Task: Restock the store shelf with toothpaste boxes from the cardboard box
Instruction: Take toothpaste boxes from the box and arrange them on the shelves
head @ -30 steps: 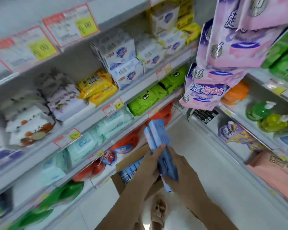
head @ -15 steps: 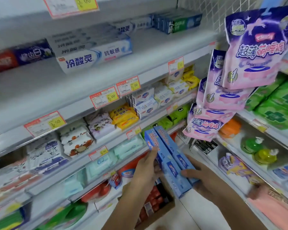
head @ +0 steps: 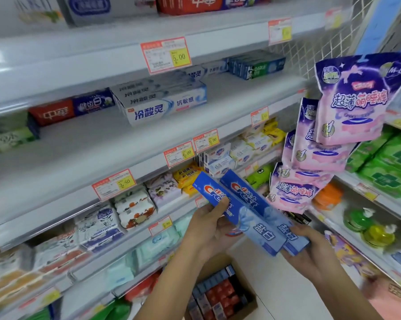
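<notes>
The left hand (head: 208,229) grips two blue toothpaste boxes (head: 248,218) mid-length, perhaps a third beneath; the right hand (head: 310,248) clasps their near ends. Bare shelf (head: 91,144) lies up-left, cardboard box (head: 250,289) below.

Blue toothpaste boxes (head: 243,215) now higher, away from cardboard box (head: 220,265).

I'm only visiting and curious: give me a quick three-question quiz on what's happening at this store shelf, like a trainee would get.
1. True or false: the left hand and the right hand both hold the toothpaste boxes.
2. The cardboard box sits: A on the floor, B on a shelf, C in a hand.
3. What colour are the held boxes?
Key: 1 true; 2 A; 3 blue.
</notes>
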Demonstrator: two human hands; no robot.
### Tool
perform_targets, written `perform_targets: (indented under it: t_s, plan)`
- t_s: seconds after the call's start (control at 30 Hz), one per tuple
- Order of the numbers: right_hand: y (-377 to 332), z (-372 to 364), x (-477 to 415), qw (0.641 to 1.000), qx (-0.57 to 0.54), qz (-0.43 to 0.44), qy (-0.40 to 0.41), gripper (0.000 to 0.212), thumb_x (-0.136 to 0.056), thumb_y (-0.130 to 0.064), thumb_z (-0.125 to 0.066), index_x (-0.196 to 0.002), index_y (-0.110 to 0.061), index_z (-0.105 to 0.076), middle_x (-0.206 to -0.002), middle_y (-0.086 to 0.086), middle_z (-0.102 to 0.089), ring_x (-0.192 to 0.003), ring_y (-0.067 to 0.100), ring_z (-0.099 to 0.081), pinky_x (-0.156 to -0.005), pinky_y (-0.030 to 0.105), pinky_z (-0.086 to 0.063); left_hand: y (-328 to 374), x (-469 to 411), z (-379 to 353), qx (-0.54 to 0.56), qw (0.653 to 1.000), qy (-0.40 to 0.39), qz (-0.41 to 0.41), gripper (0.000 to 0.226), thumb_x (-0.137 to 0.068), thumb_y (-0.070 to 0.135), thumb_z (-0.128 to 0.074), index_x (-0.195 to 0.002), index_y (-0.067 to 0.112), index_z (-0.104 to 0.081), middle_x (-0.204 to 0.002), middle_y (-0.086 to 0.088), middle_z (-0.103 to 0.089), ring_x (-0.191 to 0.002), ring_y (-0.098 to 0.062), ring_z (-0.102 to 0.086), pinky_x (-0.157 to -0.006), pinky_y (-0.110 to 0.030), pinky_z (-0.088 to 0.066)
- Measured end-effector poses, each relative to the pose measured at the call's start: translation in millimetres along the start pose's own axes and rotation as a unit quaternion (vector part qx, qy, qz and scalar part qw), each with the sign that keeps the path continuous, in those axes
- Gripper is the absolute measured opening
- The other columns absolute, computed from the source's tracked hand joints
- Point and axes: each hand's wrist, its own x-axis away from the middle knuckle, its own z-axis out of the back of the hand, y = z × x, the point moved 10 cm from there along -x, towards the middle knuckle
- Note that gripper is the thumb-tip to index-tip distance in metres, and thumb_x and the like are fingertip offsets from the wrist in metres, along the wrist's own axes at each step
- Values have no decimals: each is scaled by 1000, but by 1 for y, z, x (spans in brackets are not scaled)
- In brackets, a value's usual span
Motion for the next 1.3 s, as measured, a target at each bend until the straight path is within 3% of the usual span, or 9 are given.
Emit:
perform_targets:
  t_s: [0.13, 0.23, 0.3, 0.53, 0.63, 0.8, 1.07, 1.2, 1.3]
  plan:
    - [-8, -10, -5, 997, -60, 52, -9, 53, -95, -25, -41, -140, 4, -39, -147, 24, -35, -137, 33, -36, -115, 41, -26, 27, 11, -5, -51, 997, -38, -44, 21, -93, 9, -52, -110, 0, -58, -90, -9, -74, -76, -19, -72, -62, -29, -58]
    - [-18, -13, -14, 995, -71, 68, 35, 65, -38, -11, -90, -99, 5, -72, -118, 28, -62, -98, 44, -65, -74, 42, -58, 48, 18, -3, -79, 994, -42, -67, 18, -92, 10, -53, -106, 3, -60, -90, -7, -74, -77, -18, -71, -66, -30, -59]
    - [-23, -36, -12, 994, -44, 92, 48, 70, -17, -9, -91, -84, 3, -76, -103, 25, -69, -87, 43, -69, -65, 43, -60, 61, 22, 1, -95, 991, -38, -86, 17, -92, 11, -53, -105, 4, -60, -91, -7, -74, -78, -18, -71, -72, -32, -60]
    - [-8, -82, -33, 999, 6, 47, 20, 69, -27, -20, -90, -92, -2, -75, -113, 23, -66, -99, 36, -67, -72, 42, -59, 88, 33, 21, -80, 991, -7, -109, 17, -93, 4, -51, -108, 1, -59, -94, -8, -73, -79, -19, -70, -68, -29, -58]
    - [1, -110, -39, 997, 77, 24, -13, 71, -21, -26, -90, -88, -5, -77, -98, 18, -72, -82, 27, -72, -61, 35, -59, 97, 40, 27, -58, 990, 0, -127, 12, -92, 3, -53, -102, 3, -59, -91, -8, -74, -77, -20, -71, -69, -31, -59]
    - [21, -157, -46, 981, 156, -49, -105, 65, -35, -12, -86, -99, -11, -76, -107, 18, -70, -86, 29, -71, -63, 35, -58, 109, 53, 45, -6, 988, 49, -146, 14, -89, 7, -58, -102, 4, -61, -92, -8, -75, -75, -19, -72, -62, -31, -59]
    - [45, -225, -49, 876, 457, -33, -149, 41, -82, -7, -65, -118, -28, -64, -106, -1, -73, -94, 21, -70, -70, 29, -56, 129, 88, 83, 99, 969, 127, -188, 24, -79, 11, -67, -102, 5, -63, -103, -16, -72, -82, -27, -70, -77, -41, -57]
    - [59, -254, -41, 843, 510, -13, -173, 54, -73, -16, -72, -122, -33, -57, -94, -16, -72, -84, 11, -71, -59, 21, -55, 143, 112, 102, 128, 951, 152, -235, 29, -74, 16, -71, -100, 8, -63, -104, -15, -71, -84, -28, -69, -83, -44, -54]
    - [74, -270, -41, 792, 581, 21, -189, 85, -53, -32, -83, -130, -42, -47, -98, -21, -70, -88, 6, -70, -70, 30, -59, 152, 132, 123, 159, 929, 184, -279, 25, -74, 20, -70, -97, 11, -64, -99, -11, -73, -80, -24, -70, -80, -42, -55]
